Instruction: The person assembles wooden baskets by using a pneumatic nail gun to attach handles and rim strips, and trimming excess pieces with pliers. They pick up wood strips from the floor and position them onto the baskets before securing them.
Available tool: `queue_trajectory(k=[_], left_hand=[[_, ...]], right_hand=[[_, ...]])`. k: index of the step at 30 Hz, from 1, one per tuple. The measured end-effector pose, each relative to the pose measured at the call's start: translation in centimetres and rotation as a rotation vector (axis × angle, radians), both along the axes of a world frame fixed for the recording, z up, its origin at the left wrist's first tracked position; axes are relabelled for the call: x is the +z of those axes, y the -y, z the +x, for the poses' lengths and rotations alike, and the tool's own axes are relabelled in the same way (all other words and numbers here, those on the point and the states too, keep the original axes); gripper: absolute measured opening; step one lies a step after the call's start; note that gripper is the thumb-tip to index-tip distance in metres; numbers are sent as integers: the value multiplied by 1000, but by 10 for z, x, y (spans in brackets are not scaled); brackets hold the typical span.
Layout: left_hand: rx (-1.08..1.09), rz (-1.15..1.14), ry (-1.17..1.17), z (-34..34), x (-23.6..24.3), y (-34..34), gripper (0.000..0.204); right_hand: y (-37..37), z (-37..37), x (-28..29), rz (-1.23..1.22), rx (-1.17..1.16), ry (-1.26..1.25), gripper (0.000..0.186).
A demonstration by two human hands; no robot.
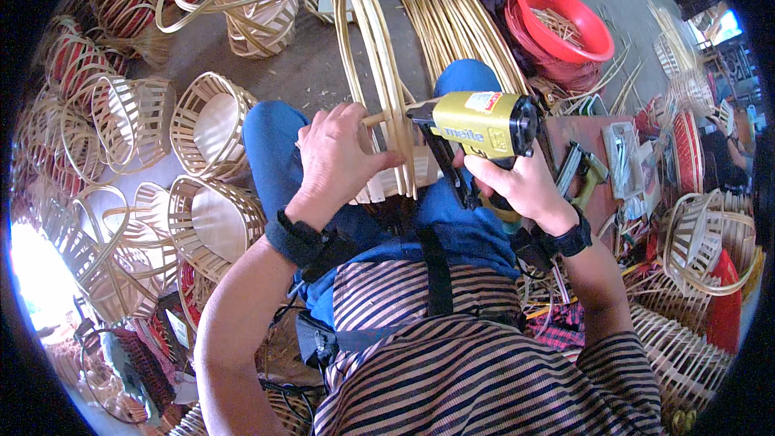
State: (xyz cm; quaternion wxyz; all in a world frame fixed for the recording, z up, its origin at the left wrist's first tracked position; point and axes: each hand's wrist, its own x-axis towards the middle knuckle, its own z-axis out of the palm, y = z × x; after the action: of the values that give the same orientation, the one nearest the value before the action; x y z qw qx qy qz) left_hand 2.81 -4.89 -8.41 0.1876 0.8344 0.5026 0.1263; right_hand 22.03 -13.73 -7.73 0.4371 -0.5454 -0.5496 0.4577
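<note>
Between my blue-trousered knees rests a bamboo basket [391, 186] with a tall looped handle [379, 40] of several pale strips, rising away from me. My left hand [339, 153] grips the handle's left side near its base, its thumb along the strips. A short round stick pokes out by its fingers. My right hand [517, 186] is wrapped round the grip of a yellow-green and black nail gun [478, 119]. The gun's nose points left and meets or nearly touches the right side of the handle strips. The tips of my right fingers are hidden behind the gun.
Woven baskets [211, 125] stand in rows at the left. A bundle of long bamboo strips [448, 12] lies ahead on the floor. Past it is a red plastic basin [565, 20] holding short sticks. At the right, a second nail gun [588, 173] lies near a tray [622, 157].
</note>
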Motion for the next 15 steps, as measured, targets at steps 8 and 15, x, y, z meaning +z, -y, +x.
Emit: queue_trajectory(k=[8, 15], left_hand=[[-91, -99, 63, -12, 12, -16, 56], [-53, -182, 278, -49, 14, -53, 44]], right_hand=[[53, 53, -8, -234, -363, 62, 28], [146, 89, -109, -274, -872, 931, 59]])
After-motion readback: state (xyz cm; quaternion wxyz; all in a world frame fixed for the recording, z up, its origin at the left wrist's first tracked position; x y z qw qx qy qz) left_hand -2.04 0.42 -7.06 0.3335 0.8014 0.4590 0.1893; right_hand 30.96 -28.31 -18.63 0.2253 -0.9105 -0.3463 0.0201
